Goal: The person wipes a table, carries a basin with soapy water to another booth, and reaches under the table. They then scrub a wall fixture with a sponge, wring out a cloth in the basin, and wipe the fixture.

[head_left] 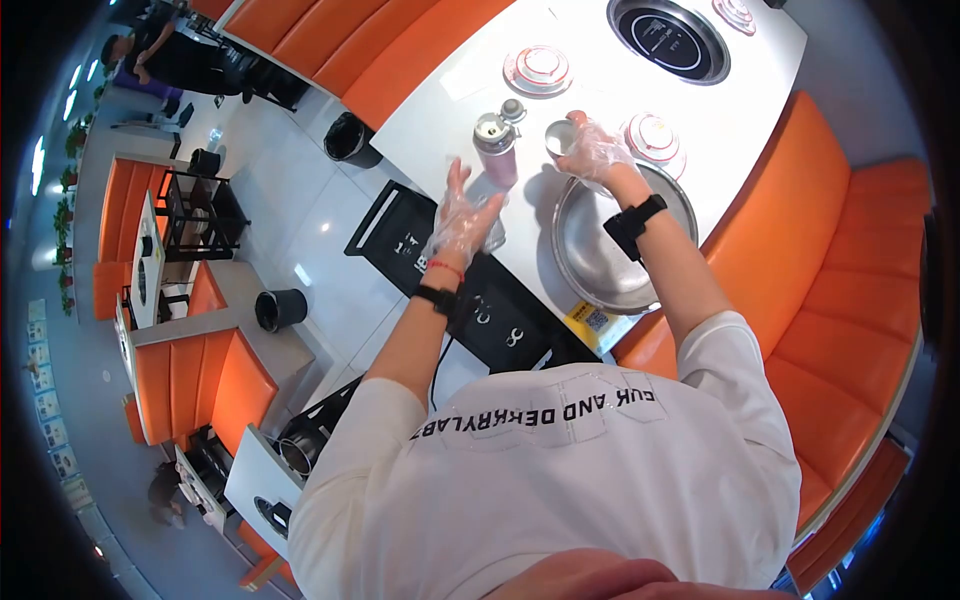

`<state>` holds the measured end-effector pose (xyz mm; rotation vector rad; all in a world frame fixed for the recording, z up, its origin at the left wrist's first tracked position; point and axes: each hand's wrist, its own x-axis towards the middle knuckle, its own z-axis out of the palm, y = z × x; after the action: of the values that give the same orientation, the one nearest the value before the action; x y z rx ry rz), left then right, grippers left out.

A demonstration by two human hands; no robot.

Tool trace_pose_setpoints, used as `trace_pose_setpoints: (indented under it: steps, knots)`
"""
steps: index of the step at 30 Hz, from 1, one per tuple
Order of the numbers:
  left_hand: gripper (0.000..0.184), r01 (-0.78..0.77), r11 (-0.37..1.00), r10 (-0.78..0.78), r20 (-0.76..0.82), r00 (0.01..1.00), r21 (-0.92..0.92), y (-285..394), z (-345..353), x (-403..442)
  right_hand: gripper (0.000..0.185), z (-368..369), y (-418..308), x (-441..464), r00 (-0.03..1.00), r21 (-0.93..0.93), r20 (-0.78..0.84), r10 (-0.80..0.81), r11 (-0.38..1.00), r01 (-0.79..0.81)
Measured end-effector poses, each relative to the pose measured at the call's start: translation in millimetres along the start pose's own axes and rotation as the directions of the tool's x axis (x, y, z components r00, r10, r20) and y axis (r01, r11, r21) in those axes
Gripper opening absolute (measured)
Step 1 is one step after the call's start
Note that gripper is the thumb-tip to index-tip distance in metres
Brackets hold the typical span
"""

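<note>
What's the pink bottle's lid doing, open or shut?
Open. The lid sits off to one side of the pink bottle, leaving the pale top with its dark opening exposed.

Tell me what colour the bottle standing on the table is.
Its body is pink, seen best in the head view: the bottle.
</note>
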<state>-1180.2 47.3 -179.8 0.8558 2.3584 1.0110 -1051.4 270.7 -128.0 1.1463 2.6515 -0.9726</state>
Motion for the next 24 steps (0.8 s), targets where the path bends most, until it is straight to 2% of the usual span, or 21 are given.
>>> trace_pose_setpoints:
  steps: [2,5,6,9,10,14,17,18,19,21,24]
  knots:
    - [0.100,0.040,0.999,-0.040,-0.009,0.999,-0.012,-10.3,0.8,-19.8,0.065,-4.7,1.4,19.1,0.997,-0.079,0.076,0.021,0.997,-0.015]
    - [0.098,0.104,0.994,-0.105,-0.046,0.993,-0.025,-32.7,1.0,-50.9,0.060,-6.0,5.1,55.1,0.970,-0.192,0.235,-0.069,0.975,0.116]
    - [0.098,0.149,0.987,-0.152,-0.055,0.987,-0.052,-34.9,-1.5,-62.7,0.054,6.9,12.7,69.9,0.969,-0.234,0.213,-0.121,0.957,0.171]
    - [0.095,0.312,0.934,-0.330,-0.085,0.940,-0.176,-10.8,-5.1,-94.1,0.046,23.1,16.1,96.5,0.972,-0.282,0.194,-0.132,0.942,0.184]
    - [0.092,0.313,0.945,-0.323,-0.127,0.938,-0.095,-26.0,-1.9,-99.7,0.039,34.5,17.7,106.7,0.981,-0.284,0.164,-0.105,0.947,0.149]
    - [0.086,0.330,0.930,-0.355,-0.167,0.920,-0.159,-46.1,11.6,-126.3,0.036,64.2,24.4,126.0,0.995,-0.227,0.082,-0.064,0.971,0.081]
    - [0.080,0.316,0.937,-0.336,-0.148,0.930,-0.147,-50.1,21.0,-133.4,0.035,86.9,32.9,131.7,0.993,-0.212,0.044,-0.113,0.970,0.120]
    - [0.069,0.325,0.916,-0.364,-0.143,0.920,-0.235,-35.5,23.2,-133.1,0.035,87.1,32.2,132.0,0.995,-0.162,0.071,-0.073,0.983,0.083]
    - [0.067,0.322,0.927,-0.350,-0.130,0.928,-0.193,-17.5,21.8,-130.6,0.034,85.4,30.5,130.6,0.995,-0.108,0.098,-0.036,0.993,0.047]
    - [0.062,0.322,0.942,-0.332,-0.111,0.937,-0.098,9.8,15.8,-125.3,0.036,80.9,34.5,120.1,0.992,-0.101,0.097,-0.080,0.991,0.090]
    - [0.055,0.256,0.942,-0.277,-0.075,0.958,-0.216,14.7,20.9,-111.0,0.039,49.8,30.4,94.4,0.980,-0.134,0.092,-0.179,0.973,0.190]
